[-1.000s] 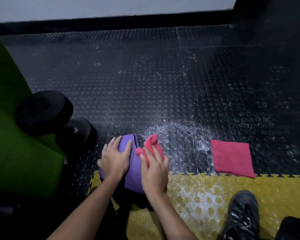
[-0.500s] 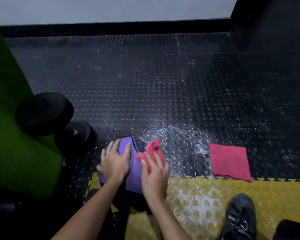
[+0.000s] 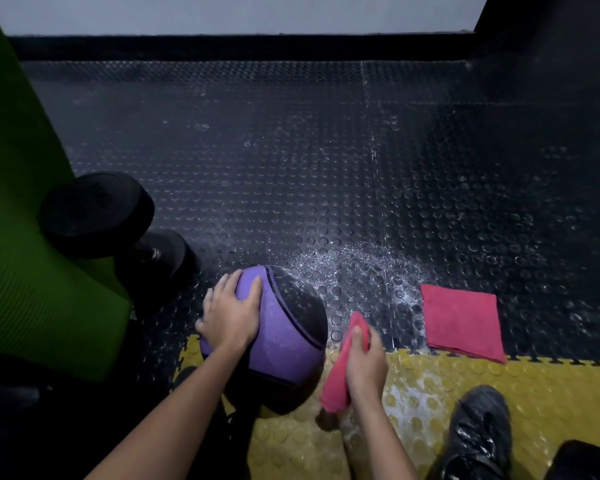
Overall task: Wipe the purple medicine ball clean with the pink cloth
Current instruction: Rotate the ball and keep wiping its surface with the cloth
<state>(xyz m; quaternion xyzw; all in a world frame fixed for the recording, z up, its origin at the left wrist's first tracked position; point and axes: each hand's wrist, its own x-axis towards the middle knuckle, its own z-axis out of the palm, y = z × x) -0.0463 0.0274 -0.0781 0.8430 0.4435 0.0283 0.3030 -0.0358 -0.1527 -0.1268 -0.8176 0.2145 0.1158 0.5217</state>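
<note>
The purple and black medicine ball (image 3: 284, 344) rests on the floor where the black studded mat meets the yellow mat. My left hand (image 3: 231, 315) lies flat on its upper left side, fingers spread. Just right of the ball, my right hand (image 3: 364, 362) grips a bunched pink cloth (image 3: 338, 374); the cloth hangs beside the ball's right edge, apart from it or barely touching.
A second pink cloth (image 3: 463, 322), folded flat, lies on the black mat to the right. Water droplets (image 3: 357, 268) spot the floor behind the ball. A black dumbbell (image 3: 101, 216) and a green mat (image 3: 25, 237) stand at the left. My shoe (image 3: 478, 434) is at the lower right.
My right hand has drawn the pink cloth off the top of the ball and down to its right side. The ball's black panel now shows. My left hand stays on the ball.
</note>
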